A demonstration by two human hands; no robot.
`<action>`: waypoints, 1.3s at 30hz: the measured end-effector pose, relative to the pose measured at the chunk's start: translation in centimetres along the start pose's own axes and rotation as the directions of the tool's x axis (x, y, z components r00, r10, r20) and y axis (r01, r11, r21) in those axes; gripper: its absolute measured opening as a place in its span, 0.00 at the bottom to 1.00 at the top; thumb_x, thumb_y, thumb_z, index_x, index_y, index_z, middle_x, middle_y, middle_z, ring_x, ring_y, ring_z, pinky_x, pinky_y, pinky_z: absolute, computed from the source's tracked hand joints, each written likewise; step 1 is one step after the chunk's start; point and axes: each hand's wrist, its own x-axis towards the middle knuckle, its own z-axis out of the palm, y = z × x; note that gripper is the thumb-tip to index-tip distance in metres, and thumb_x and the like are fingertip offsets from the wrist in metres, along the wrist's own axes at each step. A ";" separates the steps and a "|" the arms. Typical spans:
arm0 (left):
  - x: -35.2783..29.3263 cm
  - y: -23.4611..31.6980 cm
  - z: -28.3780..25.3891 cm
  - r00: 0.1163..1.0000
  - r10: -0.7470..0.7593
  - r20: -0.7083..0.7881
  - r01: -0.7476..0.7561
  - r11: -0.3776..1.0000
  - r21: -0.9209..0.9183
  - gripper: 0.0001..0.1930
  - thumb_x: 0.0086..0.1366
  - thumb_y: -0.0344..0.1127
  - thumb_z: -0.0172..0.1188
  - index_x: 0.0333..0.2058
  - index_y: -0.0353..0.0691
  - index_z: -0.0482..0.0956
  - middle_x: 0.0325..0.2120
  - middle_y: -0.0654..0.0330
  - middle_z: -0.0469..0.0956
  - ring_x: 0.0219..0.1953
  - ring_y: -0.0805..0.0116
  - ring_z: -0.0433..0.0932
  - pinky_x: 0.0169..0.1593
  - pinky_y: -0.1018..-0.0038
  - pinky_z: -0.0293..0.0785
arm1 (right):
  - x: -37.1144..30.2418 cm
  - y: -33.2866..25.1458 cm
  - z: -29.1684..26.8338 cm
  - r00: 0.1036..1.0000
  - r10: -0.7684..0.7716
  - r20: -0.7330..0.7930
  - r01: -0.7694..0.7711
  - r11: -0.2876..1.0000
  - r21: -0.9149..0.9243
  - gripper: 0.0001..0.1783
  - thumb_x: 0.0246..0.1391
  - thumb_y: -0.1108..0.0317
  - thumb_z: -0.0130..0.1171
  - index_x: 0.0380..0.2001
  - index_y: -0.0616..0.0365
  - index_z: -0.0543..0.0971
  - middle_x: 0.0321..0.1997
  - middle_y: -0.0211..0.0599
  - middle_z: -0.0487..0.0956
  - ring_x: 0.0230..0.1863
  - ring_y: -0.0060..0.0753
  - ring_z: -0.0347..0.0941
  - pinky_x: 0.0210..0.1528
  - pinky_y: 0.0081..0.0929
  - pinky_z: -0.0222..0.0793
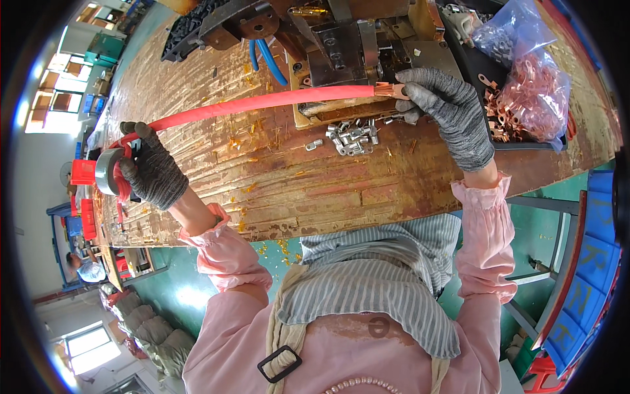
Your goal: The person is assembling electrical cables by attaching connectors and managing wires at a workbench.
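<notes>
A thick red cable (262,102) stretches between my two gloved hands, in front of a dark metal press (338,56). My left hand (157,167), in a grey knit glove, is closed around the cable's left part, beside a grey ring-shaped roll (107,172). At the other end, bare copper strands (382,89) come out of the red sleeve and meet a copper cable lug (398,91). The fingers of my right hand (453,108), gloved alike, pinch this lug next to the press. How far the strands sit inside the lug is hard to see.
Silver lugs (354,138) lie in a pile on the worn wooden table (282,190). To the right, a black tray (525,145) holds loose copper lugs (502,121) and a clear plastic bag (535,79). Blue tubes (269,60) hang by the press. Blue bins (587,262) stand far right.
</notes>
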 end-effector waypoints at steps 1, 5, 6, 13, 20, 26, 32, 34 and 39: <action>0.1 0.0 0.1 1.000 0.009 -0.012 -0.009 1.000 0.026 0.24 0.48 0.21 0.58 0.45 0.26 0.62 0.47 0.39 0.62 0.52 0.45 0.62 0.57 0.50 0.62 | 0.3 -0.1 -0.2 1.000 -0.007 0.020 0.007 1.000 -0.016 0.13 0.53 0.70 0.55 0.42 0.63 0.75 0.34 0.37 0.78 0.31 0.22 0.74 0.32 0.16 0.73; 0.8 0.6 1.2 0.996 0.018 -0.084 -0.012 0.997 0.073 0.19 0.47 0.19 0.59 0.40 0.27 0.68 0.43 0.42 0.67 0.50 0.42 0.63 0.55 0.49 0.65 | 1.4 -0.3 -0.3 0.998 -0.039 0.044 0.041 0.999 -0.030 0.12 0.52 0.71 0.55 0.40 0.63 0.76 0.34 0.36 0.78 0.32 0.22 0.74 0.32 0.16 0.74; 0.9 0.8 1.5 0.994 0.029 -0.108 -0.021 0.997 0.076 0.18 0.48 0.20 0.59 0.39 0.26 0.68 0.42 0.42 0.68 0.50 0.44 0.64 0.55 0.49 0.64 | 1.8 -0.2 -0.4 0.997 -0.056 0.059 0.057 0.998 -0.012 0.12 0.52 0.71 0.55 0.40 0.63 0.76 0.34 0.36 0.78 0.32 0.22 0.74 0.32 0.16 0.74; 2.3 0.7 0.6 0.999 -0.004 -0.045 0.011 0.986 0.168 0.17 0.49 0.20 0.58 0.39 0.25 0.67 0.41 0.43 0.69 0.50 0.46 0.65 0.57 0.51 0.63 | 3.7 0.8 -0.7 0.994 -0.087 0.062 0.087 0.996 0.005 0.12 0.51 0.72 0.56 0.39 0.64 0.75 0.33 0.36 0.78 0.32 0.24 0.75 0.32 0.16 0.73; 3.2 1.8 0.1 0.994 0.051 -0.099 -0.024 0.967 0.252 0.16 0.51 0.22 0.58 0.40 0.25 0.67 0.42 0.40 0.67 0.49 0.46 0.66 0.55 0.52 0.65 | 5.0 0.8 -0.3 1.000 0.008 0.021 -0.009 0.999 0.051 0.11 0.50 0.73 0.57 0.38 0.67 0.75 0.30 0.38 0.78 0.25 0.22 0.75 0.28 0.14 0.74; 3.7 1.7 0.5 0.983 0.079 -0.167 -0.037 0.970 0.240 0.16 0.53 0.22 0.58 0.41 0.29 0.69 0.42 0.45 0.69 0.48 0.47 0.67 0.55 0.51 0.65 | 5.6 0.9 0.1 1.000 0.022 -0.005 -0.022 0.994 0.110 0.10 0.49 0.73 0.58 0.36 0.66 0.76 0.29 0.38 0.78 0.26 0.22 0.75 0.29 0.15 0.76; 3.5 1.6 0.6 0.985 0.046 -0.166 -0.010 0.977 0.211 0.16 0.52 0.22 0.58 0.41 0.30 0.69 0.42 0.45 0.70 0.49 0.48 0.67 0.55 0.51 0.64 | 5.9 1.1 -0.4 1.000 -0.023 0.002 0.023 1.000 -0.011 0.10 0.49 0.71 0.58 0.36 0.64 0.77 0.29 0.36 0.78 0.25 0.21 0.75 0.28 0.15 0.75; 3.6 1.9 0.5 0.989 0.014 -0.148 0.012 0.985 0.170 0.16 0.52 0.21 0.59 0.41 0.30 0.69 0.42 0.45 0.70 0.49 0.48 0.66 0.55 0.51 0.64 | 5.9 1.1 -0.4 0.999 -0.032 0.013 0.033 0.999 -0.033 0.10 0.50 0.70 0.58 0.36 0.64 0.77 0.29 0.35 0.78 0.25 0.21 0.75 0.27 0.16 0.75; 3.4 0.8 0.1 0.989 0.020 -0.146 0.003 0.987 0.158 0.16 0.51 0.21 0.60 0.41 0.30 0.70 0.41 0.47 0.71 0.49 0.48 0.66 0.55 0.51 0.64 | 5.7 0.9 -0.6 0.999 -0.015 -0.036 0.011 0.993 -0.122 0.11 0.49 0.68 0.59 0.35 0.63 0.77 0.27 0.34 0.78 0.25 0.20 0.75 0.28 0.16 0.74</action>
